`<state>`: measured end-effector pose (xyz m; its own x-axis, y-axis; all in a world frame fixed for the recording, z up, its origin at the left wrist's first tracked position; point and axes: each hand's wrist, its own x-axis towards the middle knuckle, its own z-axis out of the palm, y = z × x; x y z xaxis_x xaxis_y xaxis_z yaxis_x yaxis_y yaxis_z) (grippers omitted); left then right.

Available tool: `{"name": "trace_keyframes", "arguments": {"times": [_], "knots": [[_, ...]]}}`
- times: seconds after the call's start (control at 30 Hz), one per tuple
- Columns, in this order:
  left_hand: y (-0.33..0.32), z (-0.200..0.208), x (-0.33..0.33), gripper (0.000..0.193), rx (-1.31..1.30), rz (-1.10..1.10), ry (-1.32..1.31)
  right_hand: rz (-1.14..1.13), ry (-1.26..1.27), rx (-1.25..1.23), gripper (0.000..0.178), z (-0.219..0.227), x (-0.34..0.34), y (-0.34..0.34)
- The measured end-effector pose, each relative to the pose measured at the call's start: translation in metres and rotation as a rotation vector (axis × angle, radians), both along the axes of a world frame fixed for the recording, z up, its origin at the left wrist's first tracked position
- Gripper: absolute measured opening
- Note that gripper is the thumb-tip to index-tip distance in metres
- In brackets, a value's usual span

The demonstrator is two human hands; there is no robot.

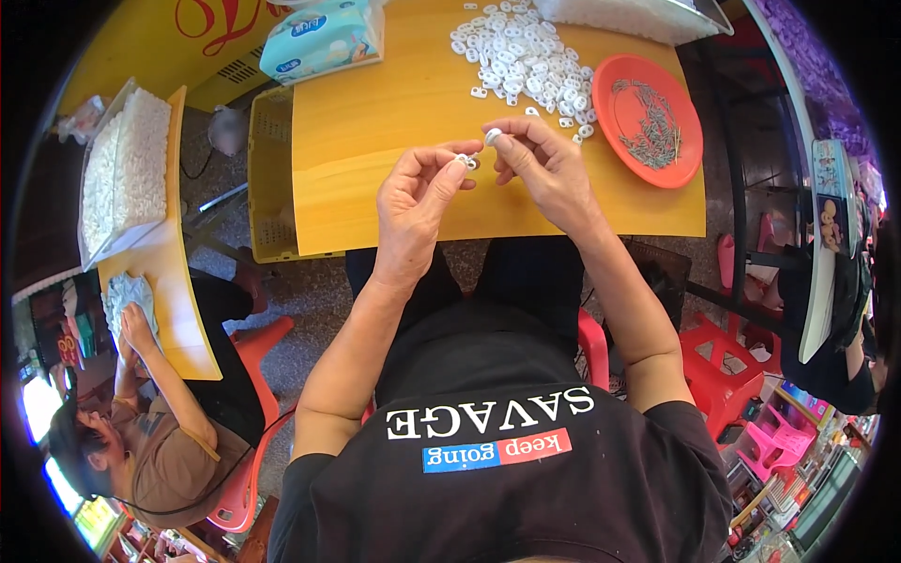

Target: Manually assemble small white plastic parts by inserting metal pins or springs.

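Observation:
Above the near part of the table, my two hands are raised close together. My left hand (pixel 418 188) pinches a small white plastic piece with holes (pixel 467 162) between thumb and fingertips. In the fingertips of my right hand (pixel 544 169) is another small white plastic piece (pixel 493 137), rounded in shape. The two pieces look slightly apart. Beyond my hands spreads a loose heap of white oval two-holed pieces (pixel 526 58). Right of the heap stands a round red plate (pixel 693 141) with many thin metal pins (pixel 650 127) on it.
A blue tissue pack (pixel 324 42) lies at the far left of the yellow table (pixel 375 108). A tray of white pieces (pixel 638 21) is at the far right edge. On a side table at left stands another filled tray (pixel 125 178); a co-worker (pixel 160 441) sits there. Red stools (pixel 718 371) stand at right.

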<state>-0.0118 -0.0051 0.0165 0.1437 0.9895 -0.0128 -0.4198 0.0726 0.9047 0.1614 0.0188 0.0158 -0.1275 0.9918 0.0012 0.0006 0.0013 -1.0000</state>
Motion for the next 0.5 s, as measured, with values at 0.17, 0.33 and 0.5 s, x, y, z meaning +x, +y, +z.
{"name": "trace_keyframes", "arguments": {"times": [0.17, 0.33, 0.5], "knots": [[-0.001, 0.003, -0.001, 0.013, -0.089, 0.007, -0.001, 0.071, 0.171, -0.053, 0.025, 0.014, 0.004, -0.003], [-0.001, 0.008, 0.002, 0.013, -0.101, -0.008, 0.02, 0.092, 0.199, -0.04, 0.026, 0.014, 0.005, -0.004], [-0.001, 0.011, 0.002, 0.013, -0.104, -0.023, 0.039, 0.085, 0.172, -0.028, 0.024, 0.014, 0.004, -0.005]]}}
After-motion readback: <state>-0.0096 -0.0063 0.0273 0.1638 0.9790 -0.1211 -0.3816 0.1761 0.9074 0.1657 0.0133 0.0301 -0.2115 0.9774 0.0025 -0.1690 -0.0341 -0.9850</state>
